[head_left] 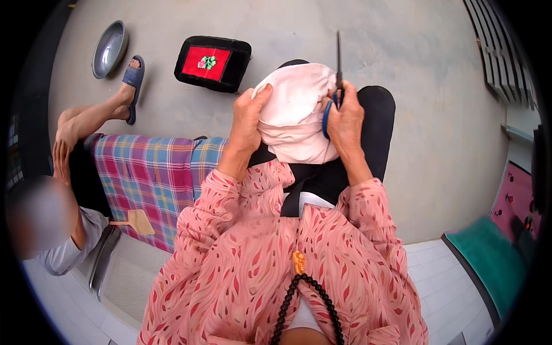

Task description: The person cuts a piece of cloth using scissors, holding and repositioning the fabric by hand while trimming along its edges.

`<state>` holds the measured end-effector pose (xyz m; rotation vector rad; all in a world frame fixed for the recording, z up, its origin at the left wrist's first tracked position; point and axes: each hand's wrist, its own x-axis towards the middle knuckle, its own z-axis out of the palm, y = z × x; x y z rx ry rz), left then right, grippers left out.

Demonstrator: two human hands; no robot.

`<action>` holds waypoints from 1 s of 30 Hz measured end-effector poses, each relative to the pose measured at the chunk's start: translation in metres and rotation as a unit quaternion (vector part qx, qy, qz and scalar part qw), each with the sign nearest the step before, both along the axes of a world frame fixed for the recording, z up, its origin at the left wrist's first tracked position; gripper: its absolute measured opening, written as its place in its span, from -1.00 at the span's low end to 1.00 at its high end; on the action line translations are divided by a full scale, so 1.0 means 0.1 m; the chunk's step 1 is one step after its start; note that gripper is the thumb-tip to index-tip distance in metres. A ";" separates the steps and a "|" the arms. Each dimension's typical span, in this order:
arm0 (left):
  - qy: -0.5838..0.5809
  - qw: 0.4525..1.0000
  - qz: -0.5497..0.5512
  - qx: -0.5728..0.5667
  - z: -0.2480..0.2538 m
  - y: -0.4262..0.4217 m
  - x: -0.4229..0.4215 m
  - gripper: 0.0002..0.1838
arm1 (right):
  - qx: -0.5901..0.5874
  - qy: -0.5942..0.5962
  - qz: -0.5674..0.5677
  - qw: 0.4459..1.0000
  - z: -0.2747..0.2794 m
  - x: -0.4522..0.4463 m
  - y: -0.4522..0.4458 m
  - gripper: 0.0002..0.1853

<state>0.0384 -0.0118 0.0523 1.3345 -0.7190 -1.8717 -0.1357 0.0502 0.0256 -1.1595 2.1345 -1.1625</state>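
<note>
A pale pink cloth (293,98) lies bunched and partly folded over my lap. My left hand (248,118) pinches its left edge, thumb on top. In my right hand (348,121) is a pair of scissors (339,66) with blue handles, its dark blades pointing away from me and looking closed together. The right fingers wrap round the handles, right beside the cloth's right edge; whether they also touch the cloth I cannot tell. Under the cloth are my legs in black trousers (376,118).
A person in a slipper (133,80) sits to my left. Between us a plaid cloth (144,172) covers the bench, with a small fan-shaped tan piece (141,222) on it. Ahead stand a black stool (233,69) with a red top and a metal basin (110,49). A green mat (489,253) is at right.
</note>
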 end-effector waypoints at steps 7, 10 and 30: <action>0.016 0.997 -0.029 0.069 0.05 0.16 0.09 -0.69 | -0.019 -0.146 -0.023 0.989 0.23 0.06 0.25 -0.61; 0.076 0.995 -0.019 0.057 0.20 0.19 0.06 -0.71 | -0.102 -0.108 -0.031 0.988 0.49 0.04 0.30 -0.56; 0.061 0.995 -0.057 0.054 0.50 0.25 -0.01 -0.71 | 0.070 0.192 0.236 0.950 0.69 -0.04 0.91 -0.47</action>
